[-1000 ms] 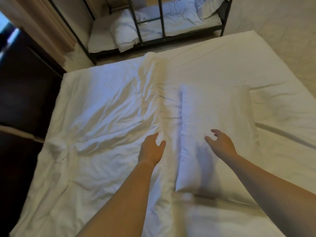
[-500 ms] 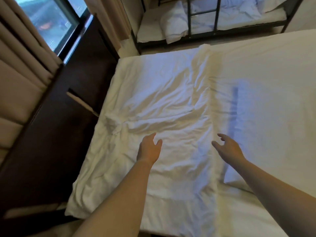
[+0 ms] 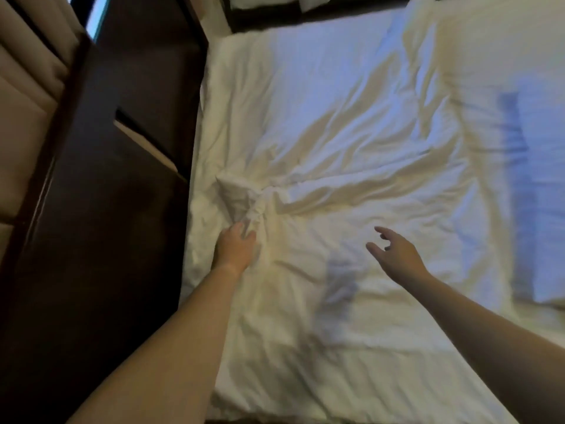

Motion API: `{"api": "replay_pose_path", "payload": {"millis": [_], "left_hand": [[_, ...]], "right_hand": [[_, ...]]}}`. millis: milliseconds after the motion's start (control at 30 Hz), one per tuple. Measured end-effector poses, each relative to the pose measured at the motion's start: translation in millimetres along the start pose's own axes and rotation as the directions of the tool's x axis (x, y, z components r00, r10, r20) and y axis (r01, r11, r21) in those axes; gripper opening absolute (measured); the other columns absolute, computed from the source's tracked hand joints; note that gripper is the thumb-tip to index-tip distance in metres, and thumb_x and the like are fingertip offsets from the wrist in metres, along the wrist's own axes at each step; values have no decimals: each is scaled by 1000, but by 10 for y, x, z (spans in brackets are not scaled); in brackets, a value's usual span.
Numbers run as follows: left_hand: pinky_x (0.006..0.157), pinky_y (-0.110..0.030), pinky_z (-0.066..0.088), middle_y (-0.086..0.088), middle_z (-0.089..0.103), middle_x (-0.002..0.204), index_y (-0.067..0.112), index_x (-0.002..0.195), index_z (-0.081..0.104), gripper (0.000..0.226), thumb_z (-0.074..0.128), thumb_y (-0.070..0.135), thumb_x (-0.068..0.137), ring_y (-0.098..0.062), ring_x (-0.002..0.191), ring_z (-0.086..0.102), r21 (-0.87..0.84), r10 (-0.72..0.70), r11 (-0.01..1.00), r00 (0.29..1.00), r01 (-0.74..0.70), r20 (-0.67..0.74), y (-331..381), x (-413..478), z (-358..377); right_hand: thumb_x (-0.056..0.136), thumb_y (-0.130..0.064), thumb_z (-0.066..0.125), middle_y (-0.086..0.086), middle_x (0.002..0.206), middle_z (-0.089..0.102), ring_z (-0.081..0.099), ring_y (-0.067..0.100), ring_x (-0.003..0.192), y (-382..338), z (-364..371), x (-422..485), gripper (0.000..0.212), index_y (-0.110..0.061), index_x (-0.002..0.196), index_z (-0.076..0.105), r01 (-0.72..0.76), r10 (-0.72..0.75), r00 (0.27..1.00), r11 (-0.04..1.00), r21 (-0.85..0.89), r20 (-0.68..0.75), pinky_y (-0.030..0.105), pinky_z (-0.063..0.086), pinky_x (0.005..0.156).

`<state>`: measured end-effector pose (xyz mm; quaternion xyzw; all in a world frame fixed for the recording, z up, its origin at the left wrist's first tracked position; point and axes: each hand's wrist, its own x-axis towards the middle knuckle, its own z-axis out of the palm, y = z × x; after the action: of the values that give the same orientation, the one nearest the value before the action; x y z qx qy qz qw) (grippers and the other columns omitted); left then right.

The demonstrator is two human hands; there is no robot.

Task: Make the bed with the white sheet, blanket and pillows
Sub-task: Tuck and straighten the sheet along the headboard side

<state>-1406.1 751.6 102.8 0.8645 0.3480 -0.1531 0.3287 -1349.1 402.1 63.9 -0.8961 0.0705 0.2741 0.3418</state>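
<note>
The crumpled white fabric blanket [image 3: 336, 142] lies spread between the dark wooden cabinet [image 3: 116, 224] on the left and the plump white pillow [image 3: 544, 191] on the right, with the flatter white sheet [image 3: 495, 50] showing beyond its far right edge. Near the left edge the cloth is gathered into a twisted bunch of folds [image 3: 253, 200], from which creases run out across the surface. The left hand [image 3: 237, 250] rests on the blanket with its fingertips at the foot of that bunch; motion blur makes it hard to tell whether they pinch the fabric or only touch it. The right hand [image 3: 394, 255] hovers over the blanket well apart from the left, fingers spread and holding nothing, its shadow on the cloth below. The blanket looks soft, limp and fairly light, so it will likely drape and wrinkle rather than keep a shape, and a pull at one spot would probably only drag more creases toward it. The bunch offers an easy grip, but spreading it flat seems better served by taking hold along the edge or corners with both hands wide apart.
</note>
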Motion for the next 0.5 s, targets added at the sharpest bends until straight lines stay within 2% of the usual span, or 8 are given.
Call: {"api": "replay_pose_path", "payload": {"millis": [200,333,500], "left_hand": [[112,-42,43,-12,52,149,16,148,51,59,60,44,98,-32,132,53,-21,-162,986,982,164,93,-1006,263,-308],[113,-36,40,-17,48,152,13,153,44,65,60,43,98,-34,136,49,70,-271,962,946,263,179,-1660,123,-303],[111,-39,40,-12,42,156,15,158,33,79,61,53,95,-33,138,46,99,-339,941,904,325,260,-2259,-64,-195]], "right_hand": [[93,-39,67,6,138,60,62,24,109,-366,1043,-317,56,-24,145,52,-56,55,996,998,19,65,36,45,95],[92,-40,68,7,141,59,60,27,121,-380,1642,-609,59,-23,146,51,-57,62,987,998,-37,146,39,46,101],[92,-36,69,7,143,57,57,27,126,-341,2174,-898,60,-22,147,51,2,21,975,995,-103,220,38,45,102]]}}
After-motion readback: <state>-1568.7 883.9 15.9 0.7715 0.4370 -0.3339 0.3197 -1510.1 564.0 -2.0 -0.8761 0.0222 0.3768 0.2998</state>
